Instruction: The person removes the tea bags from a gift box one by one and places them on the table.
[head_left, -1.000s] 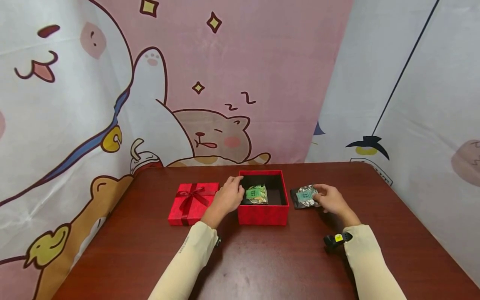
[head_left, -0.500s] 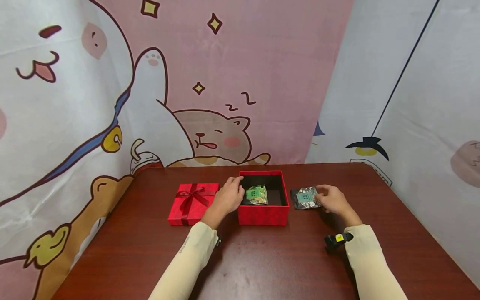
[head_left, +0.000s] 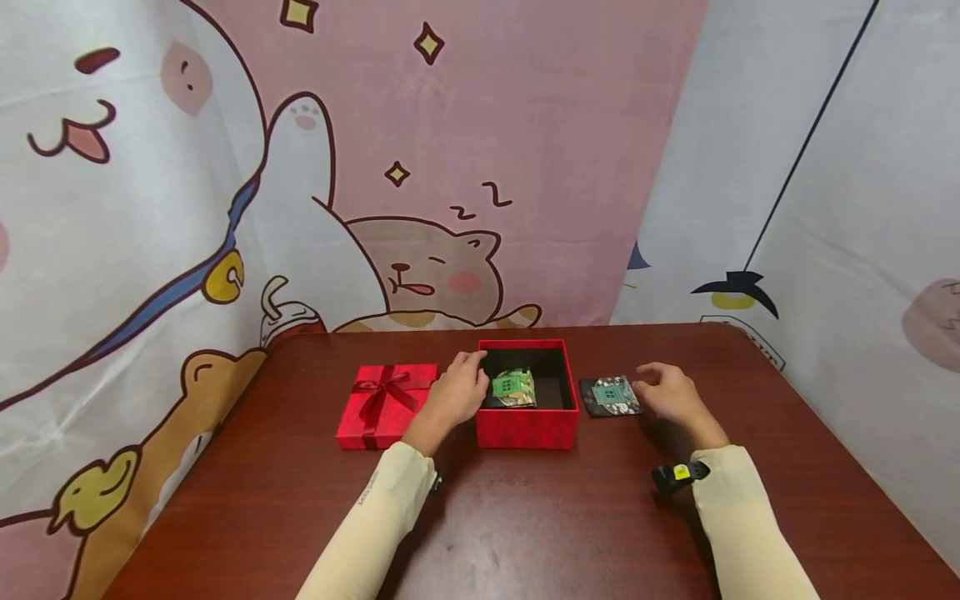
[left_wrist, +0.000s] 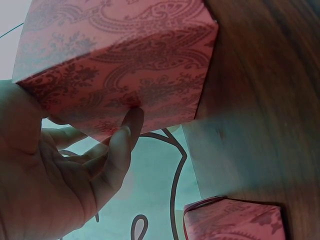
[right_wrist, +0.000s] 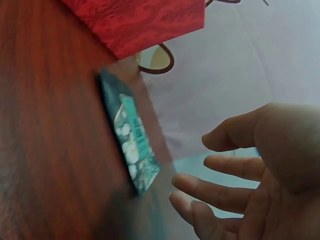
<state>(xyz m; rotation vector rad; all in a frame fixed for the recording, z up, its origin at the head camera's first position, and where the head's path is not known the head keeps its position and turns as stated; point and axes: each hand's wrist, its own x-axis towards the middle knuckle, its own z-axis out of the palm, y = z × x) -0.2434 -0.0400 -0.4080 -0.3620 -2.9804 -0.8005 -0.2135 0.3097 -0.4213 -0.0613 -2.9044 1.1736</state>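
Observation:
A red patterned gift box (head_left: 527, 429) stands lidless, its dark inside showing. In it lies a small packet with a green label (head_left: 513, 387). My left hand (head_left: 455, 390) grips the box's left wall at the rim; in the left wrist view a finger (left_wrist: 131, 125) presses on the outer side and the thumb passes behind the edge. Flat on the table right of the box is a dark packet with a teal label (head_left: 611, 395), also seen in the right wrist view. Just right of that packet, my right hand (head_left: 670, 395) hovers with loosely bent fingers, apart from it and holding nothing.
The red lid (head_left: 384, 407) with a dark red ribbon bow lies left of the box, beside my left forearm. All stand on a brown wooden table (head_left: 510, 517). A cartoon-printed cloth (head_left: 570, 167) hangs behind the table's far edge.
My right hand has let go of the teal-labelled packet and drawn slightly right, away from it. The packet has settled flat on the table. The left hand stays on the box.

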